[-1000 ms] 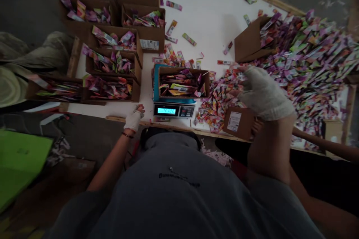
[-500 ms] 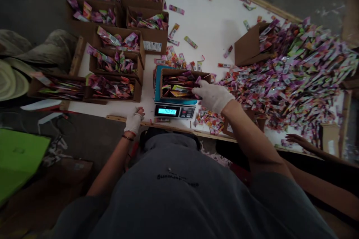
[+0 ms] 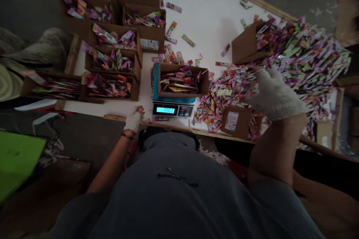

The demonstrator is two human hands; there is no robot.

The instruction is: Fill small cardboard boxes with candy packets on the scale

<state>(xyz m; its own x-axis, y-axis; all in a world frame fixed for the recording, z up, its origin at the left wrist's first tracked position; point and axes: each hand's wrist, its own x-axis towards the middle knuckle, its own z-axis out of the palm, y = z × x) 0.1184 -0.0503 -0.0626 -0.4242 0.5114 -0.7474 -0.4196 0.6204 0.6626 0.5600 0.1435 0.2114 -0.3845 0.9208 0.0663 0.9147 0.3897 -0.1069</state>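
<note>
The sachets [image 3: 305, 63] lie in a deep, loose pile on the right half of the table [image 3: 210, 15], thinning toward the scale [image 3: 182, 111]. Each is judged light, flexible and slick-skinned, likely to slide against its neighbours; a pinch across the middle should suit, with hard squeezing best avoided at the seams. The right hand [image 3: 276, 95], gloved with fingertips bare, is at the pile, thumb and fingers set apart; whether a sachet sits between them cannot be told. The left hand [image 3: 133, 119] rests at the near edge, left of the scale, fingers bent; its palm is hidden, so closure and contents cannot be determined. On the scale stands an open box [image 3: 204, 84] of sachets; its lit digits are too blurred to certify. Obstructions: a labelled box [image 3: 244, 119] stands between the right hand and the near edge, a tilted box [image 3: 244, 48] rises beyond, and a co-worker's arm [image 3: 328, 148] lies along the near edge at far right. Filled boxes [image 3: 157, 34] crowd the left side.
</note>
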